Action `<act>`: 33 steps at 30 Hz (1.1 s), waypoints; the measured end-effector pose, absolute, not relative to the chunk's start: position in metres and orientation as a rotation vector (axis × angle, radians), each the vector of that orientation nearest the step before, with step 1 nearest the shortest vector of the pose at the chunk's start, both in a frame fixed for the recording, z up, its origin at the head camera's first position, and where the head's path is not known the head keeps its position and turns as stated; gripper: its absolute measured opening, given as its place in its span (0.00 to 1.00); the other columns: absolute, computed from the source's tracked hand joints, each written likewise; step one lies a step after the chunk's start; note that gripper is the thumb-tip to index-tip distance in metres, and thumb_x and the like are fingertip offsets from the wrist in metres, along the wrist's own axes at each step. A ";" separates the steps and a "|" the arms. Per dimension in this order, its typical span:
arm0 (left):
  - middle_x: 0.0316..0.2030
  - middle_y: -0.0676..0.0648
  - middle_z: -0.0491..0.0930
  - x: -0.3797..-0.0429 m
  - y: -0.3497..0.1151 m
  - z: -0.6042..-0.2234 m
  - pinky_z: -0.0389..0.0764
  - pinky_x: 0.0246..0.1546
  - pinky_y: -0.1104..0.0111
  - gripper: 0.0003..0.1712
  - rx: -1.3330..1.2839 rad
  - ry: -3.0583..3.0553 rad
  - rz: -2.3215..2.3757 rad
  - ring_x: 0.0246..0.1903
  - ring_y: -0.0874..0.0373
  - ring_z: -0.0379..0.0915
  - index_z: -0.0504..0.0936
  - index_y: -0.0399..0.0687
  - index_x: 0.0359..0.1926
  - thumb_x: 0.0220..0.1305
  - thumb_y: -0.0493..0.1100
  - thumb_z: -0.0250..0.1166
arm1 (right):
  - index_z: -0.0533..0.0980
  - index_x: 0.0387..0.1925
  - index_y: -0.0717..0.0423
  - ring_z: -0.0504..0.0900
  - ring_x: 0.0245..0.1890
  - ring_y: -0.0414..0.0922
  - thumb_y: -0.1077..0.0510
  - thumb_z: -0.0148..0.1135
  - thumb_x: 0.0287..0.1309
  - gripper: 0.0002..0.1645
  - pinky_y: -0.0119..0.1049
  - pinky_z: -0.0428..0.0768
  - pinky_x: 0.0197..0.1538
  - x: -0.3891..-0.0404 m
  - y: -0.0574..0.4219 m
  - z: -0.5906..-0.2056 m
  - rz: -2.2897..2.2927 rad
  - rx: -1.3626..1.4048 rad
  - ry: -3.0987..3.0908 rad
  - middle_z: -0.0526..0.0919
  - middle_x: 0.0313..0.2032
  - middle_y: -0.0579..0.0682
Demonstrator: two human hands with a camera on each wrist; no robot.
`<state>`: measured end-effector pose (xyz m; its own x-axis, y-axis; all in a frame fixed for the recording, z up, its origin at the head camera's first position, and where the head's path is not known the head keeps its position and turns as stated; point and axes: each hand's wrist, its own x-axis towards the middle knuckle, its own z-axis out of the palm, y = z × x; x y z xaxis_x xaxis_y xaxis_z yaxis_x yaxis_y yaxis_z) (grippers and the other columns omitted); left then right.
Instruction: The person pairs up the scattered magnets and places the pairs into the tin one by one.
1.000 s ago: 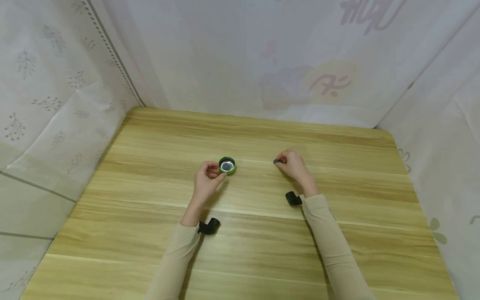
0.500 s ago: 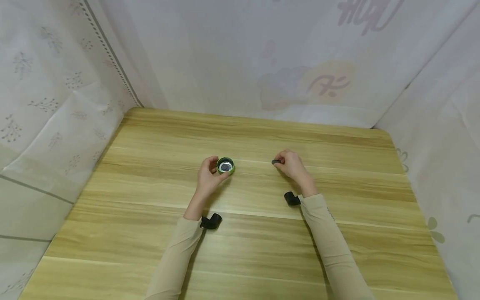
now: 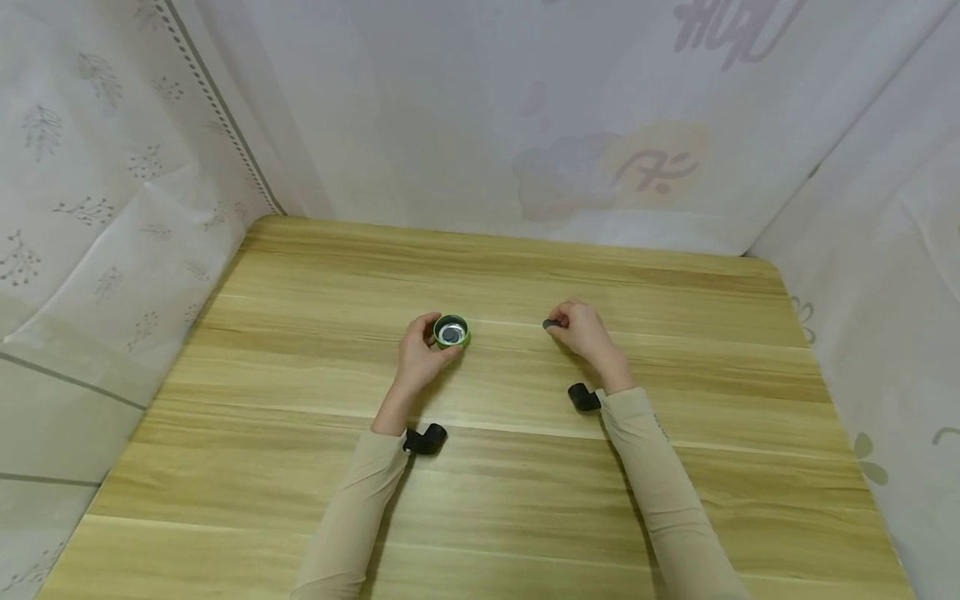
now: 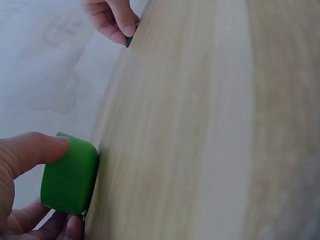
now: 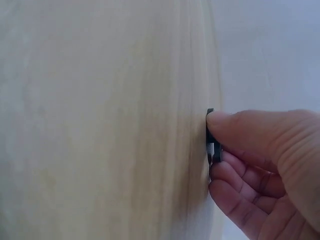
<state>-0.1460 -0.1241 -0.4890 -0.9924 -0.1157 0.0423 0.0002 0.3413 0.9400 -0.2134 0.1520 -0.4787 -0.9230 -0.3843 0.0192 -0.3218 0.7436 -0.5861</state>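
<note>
My left hand (image 3: 422,357) holds a small round green container (image 3: 463,340), thumb on the near side and fingers around the far side. The container's mouth faces up, showing a silvery inside with a dark round piece (image 3: 451,335) at the bottom. In the left wrist view the container's smooth green wall (image 4: 72,177) is between thumb and fingers, right at the tabletop. To the right, my right hand (image 3: 587,332) pinches a small flat dark piece (image 3: 551,323) low over the table. The right wrist view shows a thin black piece (image 5: 210,127) under the thumb, with a second black edge (image 5: 217,152) beside it.
Both hands work over a wood-grain table (image 3: 510,500). A pale printed curtain (image 3: 420,125) stands along its far edge, with more fabric at both sides. A black wrist mount (image 3: 426,439) juts from the left sleeve, another black mount (image 3: 583,397) from the right.
My left hand has shifted slightly forward, and its index finger has moved up around the container's far side. The right hand stays nearly still with the dark piece.
</note>
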 end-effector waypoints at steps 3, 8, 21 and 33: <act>0.51 0.32 0.71 -0.146 -0.124 -0.490 0.72 0.51 0.57 0.35 0.114 -2.494 -1.729 0.51 0.42 0.68 0.68 0.27 0.56 0.46 0.30 0.71 | 0.79 0.37 0.67 0.76 0.36 0.52 0.64 0.65 0.54 0.10 0.42 0.78 0.41 -0.213 0.152 -0.478 -0.930 -0.590 2.827 0.77 0.36 0.58; 0.50 0.32 0.71 -0.147 -0.124 -0.492 0.73 0.51 0.57 0.35 0.121 -2.487 -1.729 0.50 0.42 0.68 0.68 0.27 0.56 0.45 0.29 0.71 | 0.80 0.36 0.67 0.77 0.36 0.51 0.64 0.66 0.54 0.09 0.41 0.78 0.40 -0.214 0.152 -0.478 -0.939 -0.606 2.821 0.77 0.35 0.58; 0.49 0.32 0.72 -0.148 -0.124 -0.492 0.73 0.51 0.57 0.35 0.128 -2.466 -1.740 0.50 0.42 0.69 0.69 0.27 0.55 0.44 0.28 0.72 | 0.80 0.36 0.68 0.77 0.35 0.51 0.65 0.66 0.53 0.09 0.41 0.78 0.40 -0.214 0.152 -0.477 -0.974 -0.632 2.819 0.77 0.35 0.58; 0.49 0.33 0.72 -0.147 -0.124 -0.493 0.72 0.52 0.58 0.35 0.120 -2.480 -1.740 0.50 0.43 0.68 0.69 0.28 0.56 0.44 0.29 0.72 | 0.80 0.35 0.66 0.76 0.34 0.50 0.63 0.67 0.53 0.09 0.39 0.78 0.39 -0.213 0.148 -0.473 -0.956 -0.660 2.842 0.78 0.35 0.56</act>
